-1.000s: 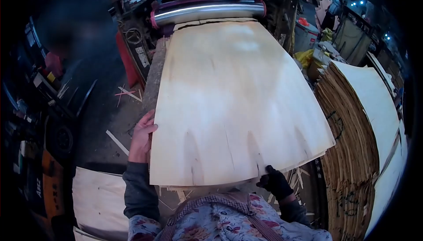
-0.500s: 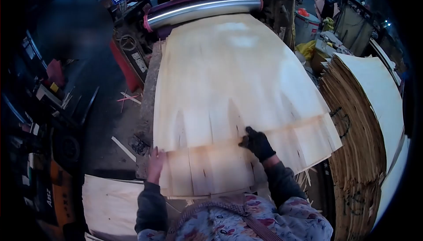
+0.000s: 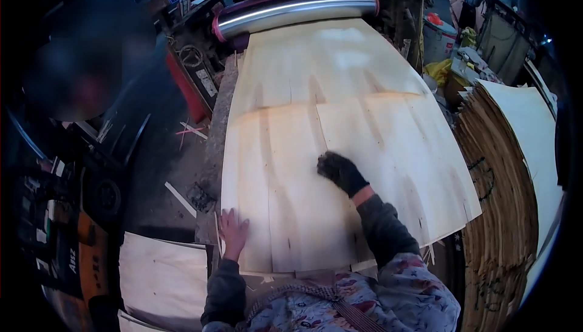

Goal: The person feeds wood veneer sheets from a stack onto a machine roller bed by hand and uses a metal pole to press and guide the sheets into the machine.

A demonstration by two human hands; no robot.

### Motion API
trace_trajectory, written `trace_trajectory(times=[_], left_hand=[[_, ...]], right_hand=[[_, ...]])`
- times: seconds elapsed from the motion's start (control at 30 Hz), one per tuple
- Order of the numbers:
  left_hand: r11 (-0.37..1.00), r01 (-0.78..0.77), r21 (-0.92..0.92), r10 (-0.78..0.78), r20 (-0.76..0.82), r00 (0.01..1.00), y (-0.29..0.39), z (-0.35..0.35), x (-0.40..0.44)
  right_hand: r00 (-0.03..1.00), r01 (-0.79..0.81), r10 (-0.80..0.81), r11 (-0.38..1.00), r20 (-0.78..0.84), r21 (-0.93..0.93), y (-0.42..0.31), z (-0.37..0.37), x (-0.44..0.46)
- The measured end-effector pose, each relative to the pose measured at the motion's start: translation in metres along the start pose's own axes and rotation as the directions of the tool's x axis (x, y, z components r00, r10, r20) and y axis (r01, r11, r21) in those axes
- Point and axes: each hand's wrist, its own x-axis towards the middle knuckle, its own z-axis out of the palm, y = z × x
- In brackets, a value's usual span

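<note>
Pale wood veneer sheets (image 3: 291, 168) lie in front of me, and the far sheet reaches a shiny metal roller (image 3: 297, 13). The near sheet's far edge crosses the sheet beneath as a tan line. My bare left hand (image 3: 233, 232) rests on the near left edge with its fingers spread. My right hand (image 3: 341, 173), in a dark glove, is over the middle of the near sheet, its fingers curled; whether they pinch anything is hidden.
A tall stack of veneer (image 3: 495, 204) stands on the right. More sheets (image 3: 163, 277) lie low at the left. An orange vehicle (image 3: 93, 253) is at the far left. Behind the stack are a white bucket (image 3: 438, 44) and a yellow bag (image 3: 438, 71).
The upper sheet has travelled away from me toward the roller, exposing another sheet nearer me. My right hand has moved forward from the near edge over the veneer; my left hand has moved nearer me.
</note>
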Motion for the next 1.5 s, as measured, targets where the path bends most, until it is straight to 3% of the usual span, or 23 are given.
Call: trace_trajectory(times=[0.07,0.1,0.13,0.2,0.3,0.43,0.6,0.67,0.7,0.73,0.77,0.8,0.83,0.87,0.93,1.07,1.13,1.17,1.27,1.3,1.33,1.37,1.5], left_hand=[[0.991,0.001,-0.137,-0.021,-0.143,0.989,-0.031,0.013,0.015],[0.991,-0.102,-0.092,0.072,-0.28,0.957,-0.059,0.034,0.029],[0.99,-0.105,-0.097,0.074,-0.279,0.957,-0.074,0.041,0.043],[0.859,-0.139,-0.492,0.048,-0.194,0.98,-0.094,0.048,0.054],[0.777,-0.028,-0.628,-0.005,-0.05,0.999,-0.095,0.034,0.052],[0.835,0.051,-0.548,-0.096,-0.054,0.994,-0.061,-0.012,0.032],[0.615,0.017,-0.789,0.015,0.034,0.999,-0.077,-0.028,0.039],[0.653,-0.003,-0.757,0.047,0.036,0.998,-0.072,-0.033,0.036],[0.774,-0.079,-0.628,0.08,-0.027,0.996,-0.069,-0.031,0.035],[0.868,-0.147,-0.474,0.122,-0.083,0.989,-0.067,-0.027,0.032],[0.867,-0.14,-0.478,0.116,-0.08,0.99,-0.057,-0.027,0.023],[0.955,-0.273,-0.12,0.249,-0.179,0.952,-0.045,-0.024,0.012],[0.901,-0.345,0.262,0.403,-0.216,0.889,-0.035,-0.022,0.005],[0.903,-0.343,0.26,0.4,-0.216,0.891,-0.034,-0.011,0.003],[0.941,-0.336,0.035,0.335,-0.217,0.917,-0.033,0.009,0.004],[0.913,-0.303,-0.272,0.273,-0.141,0.952,-0.026,0.0,0.006],[0.493,0.088,-0.865,0.173,0.196,0.965,-0.01,-0.03,-0.002],[0.385,0.261,-0.885,0.158,0.342,0.926,0.012,-0.054,-0.011],[0.261,0.269,-0.927,0.152,0.315,0.937,0.035,-0.059,-0.011],[0.265,0.267,-0.926,0.154,0.314,0.937,0.035,-0.056,-0.005],[0.635,0.042,-0.772,0.13,0.16,0.978,0.03,-0.049,0.003],[0.884,-0.156,-0.44,0.175,0.004,0.985,0.024,-0.041,0.011],[0.934,-0.332,-0.131,0.318,-0.118,0.941,-0.017,0.018,0.028]], right_hand=[[0.995,-0.073,0.075,0.997,0.062,-0.022,0.023,0.002,-0.046],[0.991,-0.119,0.119,0.993,0.052,-0.016,0.033,0.003,-0.072],[0.986,-0.163,0.163,0.987,0.042,-0.009,0.042,0.005,-0.097],[0.964,-0.252,0.253,0.967,0.077,-0.027,0.056,0.001,-0.144],[0.951,-0.287,0.287,0.958,0.118,-0.014,0.068,0.009,-0.21],[0.917,-0.399,0.399,0.917,-0.01,0.022,0.086,-0.006,-0.263],[0.875,-0.429,0.427,0.902,-0.228,0.046,0.093,-0.026,-0.3],[0.919,-0.376,0.388,0.915,-0.069,0.146,0.097,-0.054,-0.31],[0.924,-0.271,0.288,0.957,-0.25,0.102,0.097,-0.051,-0.315],[0.922,-0.277,0.293,0.956,-0.254,0.099,0.095,-0.052,-0.317],[0.98,-0.139,0.023,0.785,-0.197,-0.603,0.091,-0.051,-0.32],[0.968,-0.11,0.023,0.934,-0.251,-0.341,0.089,-0.049,-0.319],[0.953,-0.041,0.023,0.998,-0.304,-0.054,0.085,-0.043,-0.318],[0.952,-0.044,0.025,0.997,-0.305,-0.056,0.08,-0.025,-0.317],[0.849,-0.086,-0.016,0.982,-0.528,-0.168,0.069,0.005,-0.319],[0.881,-0.017,-0.074,0.982,-0.466,-0.188,0.054,0.023,-0.325],[0.889,-0.085,-0.207,0.802,-0.409,-0.591,0.034,0.045,-0.332],[0.897,-0.051,-0.233,0.79,-0.376,-0.61,0.027,0.055,-0.333],[0.926,-0.06,-0.174,0.808,-0.335,-0.586,0.01,0.074,-0.332],[0.937,-0.043,-0.109,0.907,-0.332,-0.418,0.013,0.063,-0.331],[0.937,-0.04,-0.11,0.909,-0.331,-0.414,0.021,0.044,-0.324],[0.967,0.054,-0.208,0.736,-0.15,-0.675,0.031,0.021,-0.314],[0.987,0.08,-0.16,0.527,-0.006,-0.846,0.038,0.006,-0.277]])
